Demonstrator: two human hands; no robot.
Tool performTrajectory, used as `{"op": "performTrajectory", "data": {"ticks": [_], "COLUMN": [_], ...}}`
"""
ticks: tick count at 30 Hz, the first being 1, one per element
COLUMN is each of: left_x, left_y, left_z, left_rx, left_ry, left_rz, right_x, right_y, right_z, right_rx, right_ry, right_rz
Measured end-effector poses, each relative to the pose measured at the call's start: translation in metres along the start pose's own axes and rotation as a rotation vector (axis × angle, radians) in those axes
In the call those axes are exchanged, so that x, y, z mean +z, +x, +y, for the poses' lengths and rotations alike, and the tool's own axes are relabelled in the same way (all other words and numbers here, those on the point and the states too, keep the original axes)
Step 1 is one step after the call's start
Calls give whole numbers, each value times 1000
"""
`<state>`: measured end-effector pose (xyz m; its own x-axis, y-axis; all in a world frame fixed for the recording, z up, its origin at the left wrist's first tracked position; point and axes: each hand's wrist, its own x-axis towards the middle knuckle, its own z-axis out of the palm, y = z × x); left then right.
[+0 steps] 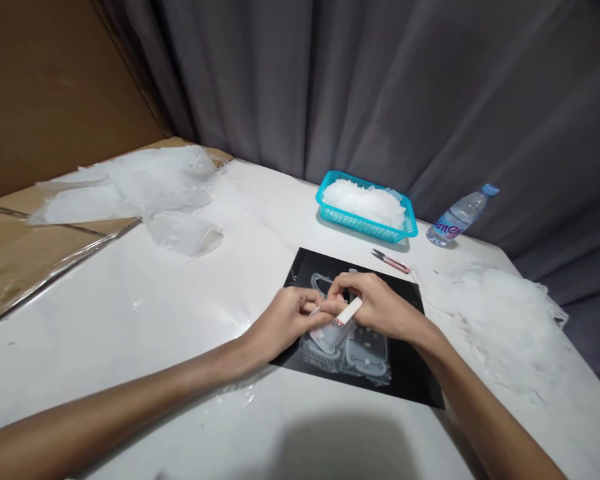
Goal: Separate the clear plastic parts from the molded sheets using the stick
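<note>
Both hands meet over a black mat point(290, 360). My right hand point(377, 300) is closed around a slim white stick-like tool point(351, 311) with a reddish tip; its exact kind is unclear. Close by, my left hand point(287, 317) pinches with thumb and forefinger at a small pale piece, mostly hidden by the fingers. Beneath them, clear moulded plastic pieces point(367, 350) with rounded outlines lie on the mat, partly covered by my hands.
Beyond the mat lie pink-handled thread snips point(391, 261). A turquoise basket point(365, 227) holds white translucent material. A water bottle point(460, 217) stands to its right. Heaps of translucent film lie at left point(155, 180) and right point(505, 320). Cardboard point(55, 80) and a grey curtain point(380, 80) border the table.
</note>
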<state>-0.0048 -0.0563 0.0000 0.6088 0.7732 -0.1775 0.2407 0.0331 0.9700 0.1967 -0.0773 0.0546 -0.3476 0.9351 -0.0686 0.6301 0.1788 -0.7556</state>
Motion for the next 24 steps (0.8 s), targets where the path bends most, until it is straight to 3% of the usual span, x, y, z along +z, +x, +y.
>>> {"op": "performTrajectory", "data": {"ticks": [7, 11, 14, 19, 24], "left_x": [3, 3, 5, 4, -3], "left_y": [-5, -7, -9, -19, -17], "left_z": [5, 4, 5, 10, 6], "left_rx": [126, 179, 179, 186, 155], "left_ry": [114, 199, 263, 393, 329], "left_rz": [16, 27, 28, -24, -13], "right_x": [9, 9, 10, 16, 14], "right_y": [3, 2, 5, 15, 16], "right_z": [3, 3, 11, 37, 49], "right_rx": [109, 65, 50, 101, 90], "right_ry": [132, 181, 86, -129, -119], "right_rz": [53, 34, 100, 356, 320]}}
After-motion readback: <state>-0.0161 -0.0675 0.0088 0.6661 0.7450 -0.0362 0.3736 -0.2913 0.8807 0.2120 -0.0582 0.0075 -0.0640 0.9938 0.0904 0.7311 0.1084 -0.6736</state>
